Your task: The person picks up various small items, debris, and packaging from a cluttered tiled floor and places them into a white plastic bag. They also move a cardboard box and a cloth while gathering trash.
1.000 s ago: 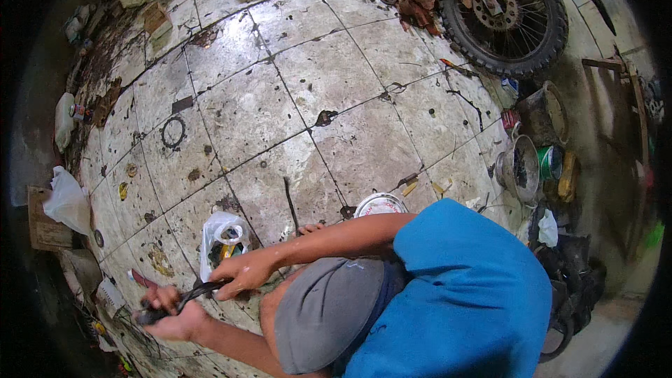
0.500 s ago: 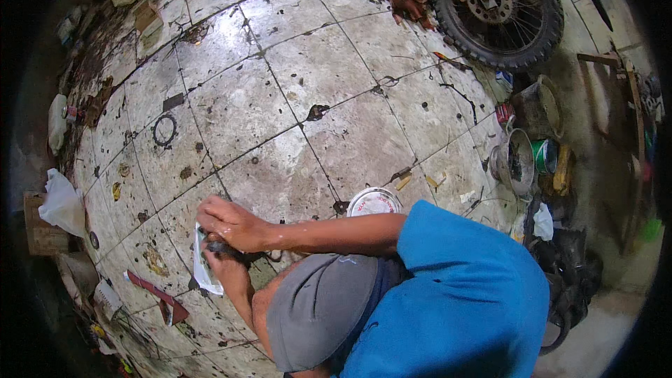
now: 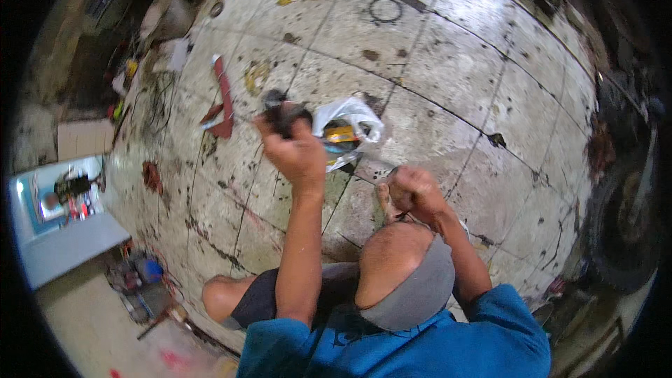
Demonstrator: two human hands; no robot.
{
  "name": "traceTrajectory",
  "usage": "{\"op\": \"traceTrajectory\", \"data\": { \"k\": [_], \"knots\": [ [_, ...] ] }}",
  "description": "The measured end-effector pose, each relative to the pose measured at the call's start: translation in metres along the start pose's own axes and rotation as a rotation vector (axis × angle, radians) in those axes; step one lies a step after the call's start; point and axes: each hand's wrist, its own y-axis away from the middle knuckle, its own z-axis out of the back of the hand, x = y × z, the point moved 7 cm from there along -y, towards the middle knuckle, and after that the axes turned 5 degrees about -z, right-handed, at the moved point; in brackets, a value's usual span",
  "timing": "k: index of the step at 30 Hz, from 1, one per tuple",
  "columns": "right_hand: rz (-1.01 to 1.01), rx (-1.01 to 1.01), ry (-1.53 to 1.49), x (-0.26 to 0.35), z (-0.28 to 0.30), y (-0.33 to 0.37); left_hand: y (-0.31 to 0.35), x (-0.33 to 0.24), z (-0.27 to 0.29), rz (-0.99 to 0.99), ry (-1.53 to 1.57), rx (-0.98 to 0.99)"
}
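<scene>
My left hand [image 3: 297, 157] is raised over the tiled floor, its fingers closed round a dark, roundish part [image 3: 285, 113]. Motion smears the part, so its kind is unclear. Lower and to the right, beside my knee and bare foot [image 3: 383, 204], my right hand [image 3: 418, 194] makes a fist. A thin grey rod-like tool [image 3: 378, 162] seems to stick out from it toward the left; blur and fingers hide the rest. Between the hands, a little farther off, an open white plastic bag [image 3: 364, 115] lies on the floor with a yellow-and-dark item [image 3: 341, 134] in it.
A dark red bent strip [image 3: 225, 105] lies left of the bag. A thin black ring [image 3: 385, 10] and a dark flat piece [image 3: 412, 3] lie farther off. A spoked wheel [image 3: 626, 217] stands at the far right. Dark stains mark the tiles [image 3: 448, 122].
The view has turned left, so the floor things appear farther right. My hands, close together at the white plastic before, are now apart, the left one lifting the dark part away.
</scene>
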Motion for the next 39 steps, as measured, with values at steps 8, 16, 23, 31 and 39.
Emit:
{"op": "traceTrajectory", "data": {
  "k": [8, 16, 23, 31, 39],
  "knots": [
    [0.304, -0.406, -0.151, 0.026, -0.019, -0.029, 0.148, 0.004, -0.056, -0.115, -0.275, 0.849],
    [0.688, -0.693, 0.329, 0.086, -0.005, -0.032, 0.062, 0.002, 0.026, 0.295, 0.03, 0.483],
    [1.062, -0.009, 1.049, 0.042, -0.103, -0.135, 0.058, 0.129, 0.053, 0.674, 0.066, 0.399],
    [1.124, -0.162, 1.84, 0.05, -0.151, -0.145, 0.029, 0.106, 0.044, 0.618, 0.463, 0.197],
    [0.538, 0.358, 1.674, 0.012, -0.131, -0.193, 0.009, 0.038, 0.02, 0.425, 0.134, 0.931]
  ]
}}
